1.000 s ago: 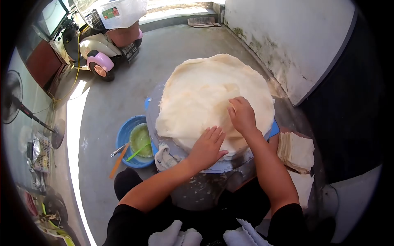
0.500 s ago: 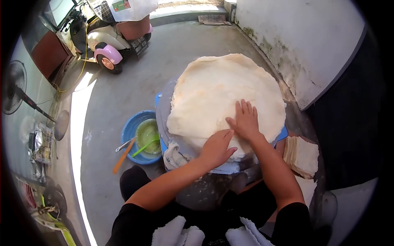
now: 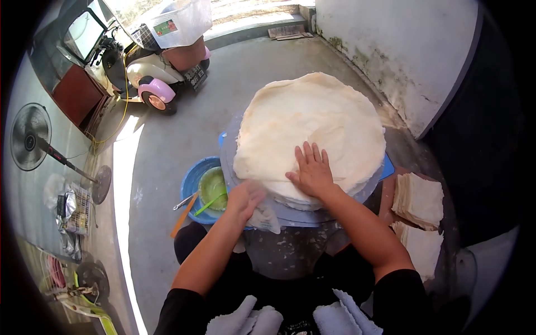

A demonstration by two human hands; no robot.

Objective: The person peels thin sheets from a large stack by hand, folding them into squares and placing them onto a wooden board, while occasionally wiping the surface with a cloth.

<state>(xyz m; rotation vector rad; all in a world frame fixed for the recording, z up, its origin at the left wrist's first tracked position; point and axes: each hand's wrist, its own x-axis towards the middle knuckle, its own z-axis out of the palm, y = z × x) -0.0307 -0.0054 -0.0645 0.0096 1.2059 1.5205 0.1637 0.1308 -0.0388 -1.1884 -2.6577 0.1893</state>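
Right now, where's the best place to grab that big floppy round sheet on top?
Probably by the near edge of the top sheet, pinched from the person's side, just left of the right hand lying flat on it. It lies flat and limp on the stack, so only the rim offers anything to pinch.

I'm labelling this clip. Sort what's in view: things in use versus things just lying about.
In use: round stack of thin pale sheets; right hand flat on it; left hand holding white cloth.
Lying about: pink-and-white scooter; black standing fan; blue plastic basin.
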